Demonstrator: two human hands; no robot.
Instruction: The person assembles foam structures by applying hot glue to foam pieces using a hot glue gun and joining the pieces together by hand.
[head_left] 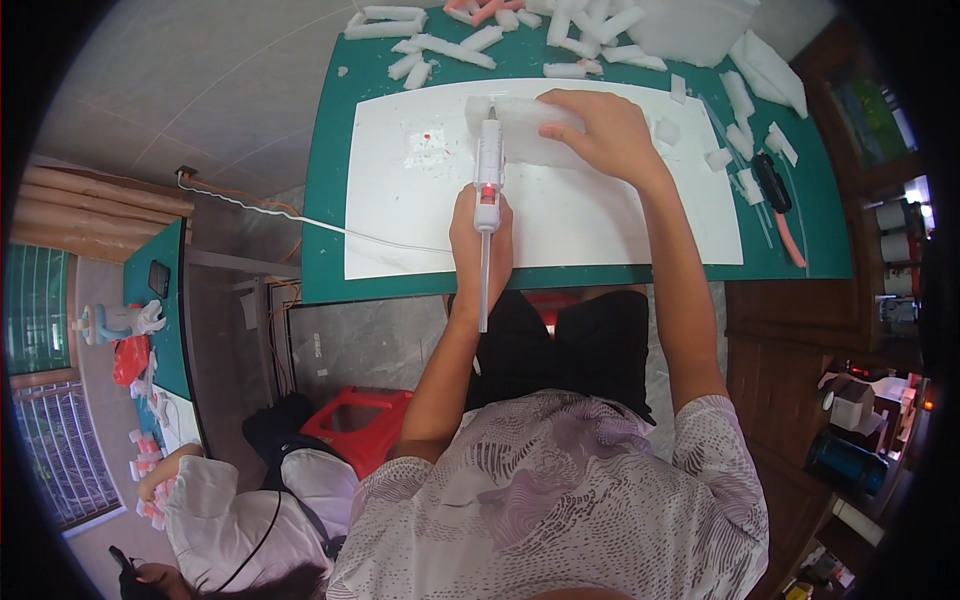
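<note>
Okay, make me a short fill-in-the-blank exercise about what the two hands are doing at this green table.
1. The left hand grips a white ____ gun with a red trigger.
2. The right hand presses down on a white ____ block.
3. Both rest over a white rectangular sheet lying on a ____ cutting mat.
4. A black-handled knife lies to the ____ of the sheet.

Missing words: glue; foam; green; right
</note>
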